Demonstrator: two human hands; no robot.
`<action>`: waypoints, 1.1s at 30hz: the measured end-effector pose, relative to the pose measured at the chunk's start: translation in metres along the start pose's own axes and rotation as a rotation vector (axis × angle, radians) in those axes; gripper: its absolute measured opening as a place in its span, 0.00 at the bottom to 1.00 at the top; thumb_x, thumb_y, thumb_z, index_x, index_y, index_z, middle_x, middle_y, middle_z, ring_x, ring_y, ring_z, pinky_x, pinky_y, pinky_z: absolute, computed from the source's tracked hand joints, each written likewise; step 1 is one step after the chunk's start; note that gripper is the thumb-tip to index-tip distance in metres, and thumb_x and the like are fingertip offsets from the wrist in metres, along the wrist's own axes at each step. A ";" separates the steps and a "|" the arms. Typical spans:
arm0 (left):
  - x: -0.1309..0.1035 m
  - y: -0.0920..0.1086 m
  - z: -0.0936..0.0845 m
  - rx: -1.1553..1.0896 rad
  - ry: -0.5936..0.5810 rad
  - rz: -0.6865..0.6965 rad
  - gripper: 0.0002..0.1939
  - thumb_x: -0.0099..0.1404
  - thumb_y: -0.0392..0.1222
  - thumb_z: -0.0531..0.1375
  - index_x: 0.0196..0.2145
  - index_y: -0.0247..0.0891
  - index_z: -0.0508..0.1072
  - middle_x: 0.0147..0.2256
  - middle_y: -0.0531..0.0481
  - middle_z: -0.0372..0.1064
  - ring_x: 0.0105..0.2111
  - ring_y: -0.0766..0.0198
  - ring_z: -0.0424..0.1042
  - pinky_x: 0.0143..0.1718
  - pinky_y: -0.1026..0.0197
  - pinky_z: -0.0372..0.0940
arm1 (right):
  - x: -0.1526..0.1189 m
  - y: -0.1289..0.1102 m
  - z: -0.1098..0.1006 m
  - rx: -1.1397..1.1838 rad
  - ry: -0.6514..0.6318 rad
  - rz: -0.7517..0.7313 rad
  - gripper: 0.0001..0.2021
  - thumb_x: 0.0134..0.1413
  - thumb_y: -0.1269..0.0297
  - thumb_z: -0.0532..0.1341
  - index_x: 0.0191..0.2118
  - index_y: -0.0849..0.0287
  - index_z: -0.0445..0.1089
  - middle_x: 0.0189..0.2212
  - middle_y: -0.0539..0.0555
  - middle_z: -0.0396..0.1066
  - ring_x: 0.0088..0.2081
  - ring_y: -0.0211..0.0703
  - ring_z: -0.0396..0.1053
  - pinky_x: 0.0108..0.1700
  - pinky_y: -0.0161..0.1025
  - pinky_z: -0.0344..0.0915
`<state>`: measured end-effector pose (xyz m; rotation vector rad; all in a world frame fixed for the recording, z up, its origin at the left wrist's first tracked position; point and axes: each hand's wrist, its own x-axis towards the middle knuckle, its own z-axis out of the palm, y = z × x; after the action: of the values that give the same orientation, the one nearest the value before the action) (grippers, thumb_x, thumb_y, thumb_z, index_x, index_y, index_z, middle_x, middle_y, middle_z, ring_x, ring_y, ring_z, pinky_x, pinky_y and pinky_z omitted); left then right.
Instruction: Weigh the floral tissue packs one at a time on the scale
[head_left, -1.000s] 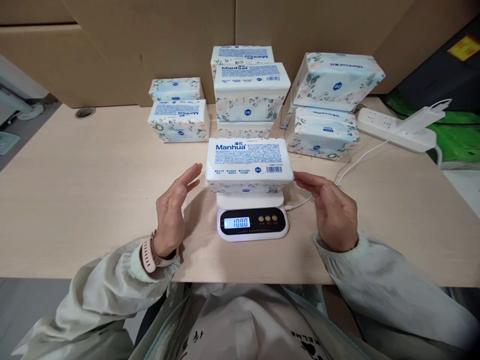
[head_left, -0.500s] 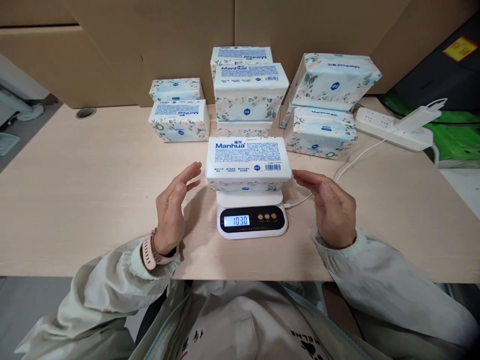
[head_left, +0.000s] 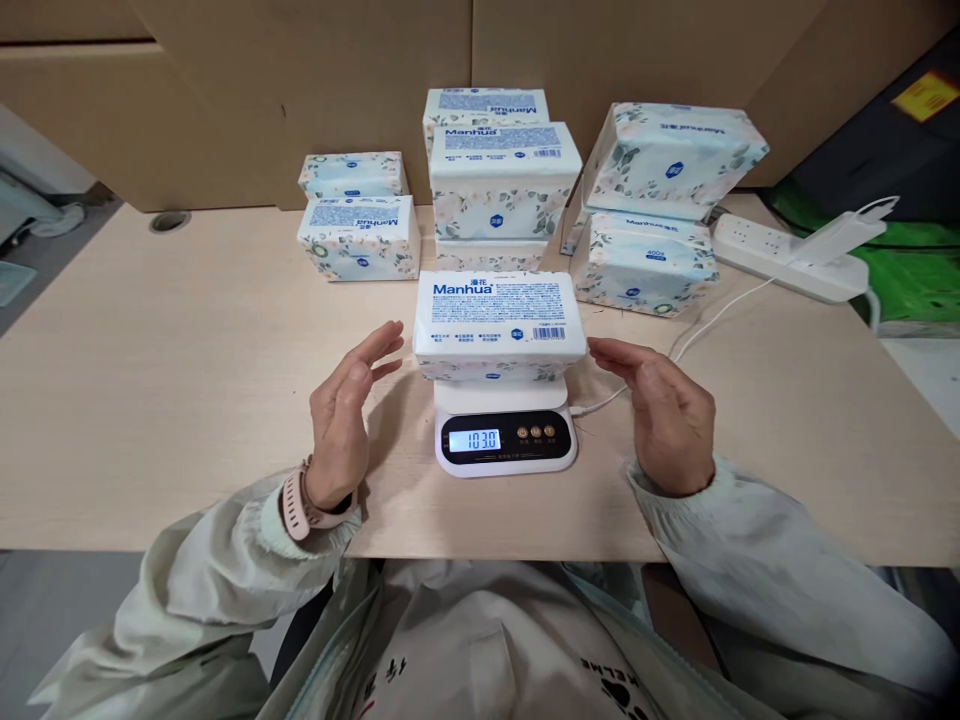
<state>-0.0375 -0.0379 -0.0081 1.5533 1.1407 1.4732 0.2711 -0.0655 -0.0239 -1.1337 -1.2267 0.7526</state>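
Observation:
A white and blue pack of tissues (head_left: 499, 312) marked Manhua lies flat on a small white digital scale (head_left: 506, 462). The lit display reads 103.0. To the left of the pack is my left hand (head_left: 346, 420), its fingers stretched out and a gap between them and the pack. On the other side, my right hand (head_left: 666, 412) is held with straight fingers, its fingertips very near the pack's right end. Neither hand holds anything. A pink watch band circles my left wrist.
Behind the scale stand stacked tissue packs (head_left: 501, 205), with more packs at left (head_left: 360, 245) and a pile at right (head_left: 645, 265). A white power strip (head_left: 787, 262) lies at the right; a white cable (head_left: 709, 325) runs to the scale. Cardboard (head_left: 360, 90) walls the back.
Both hands hold practically the same pose, and the pack stays on the scale with the reading still 103.0. Only the camera's view has shifted slightly.

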 end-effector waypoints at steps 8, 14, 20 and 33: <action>0.000 0.001 0.000 -0.004 0.009 -0.009 0.19 0.79 0.54 0.55 0.59 0.56 0.81 0.60 0.55 0.78 0.60 0.49 0.78 0.59 0.39 0.76 | 0.000 -0.001 0.000 -0.028 -0.016 -0.008 0.13 0.71 0.54 0.63 0.53 0.44 0.82 0.53 0.50 0.83 0.57 0.51 0.78 0.65 0.55 0.72; 0.000 0.004 0.001 -0.020 0.028 -0.032 0.18 0.79 0.55 0.56 0.57 0.55 0.82 0.60 0.54 0.78 0.60 0.49 0.77 0.60 0.38 0.75 | 0.000 0.001 0.001 -0.062 0.003 -0.029 0.13 0.71 0.51 0.62 0.52 0.44 0.82 0.52 0.51 0.83 0.57 0.52 0.79 0.65 0.57 0.73; 0.002 0.003 0.001 -0.047 0.022 -0.096 0.18 0.77 0.55 0.57 0.53 0.50 0.84 0.57 0.50 0.80 0.60 0.46 0.78 0.64 0.35 0.73 | 0.001 0.000 0.002 -0.096 0.004 -0.052 0.15 0.70 0.49 0.62 0.54 0.43 0.81 0.54 0.53 0.82 0.58 0.54 0.78 0.66 0.60 0.73; 0.018 0.051 0.038 -0.185 -0.391 -0.105 0.25 0.77 0.58 0.59 0.65 0.50 0.75 0.71 0.56 0.64 0.76 0.43 0.55 0.77 0.35 0.57 | 0.018 -0.009 0.010 -0.353 -0.133 -0.410 0.37 0.68 0.55 0.65 0.77 0.37 0.51 0.79 0.46 0.51 0.81 0.60 0.44 0.81 0.68 0.45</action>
<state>0.0060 -0.0372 0.0416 1.5402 0.8192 1.1087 0.2641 -0.0489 -0.0099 -1.0714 -1.6862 0.3098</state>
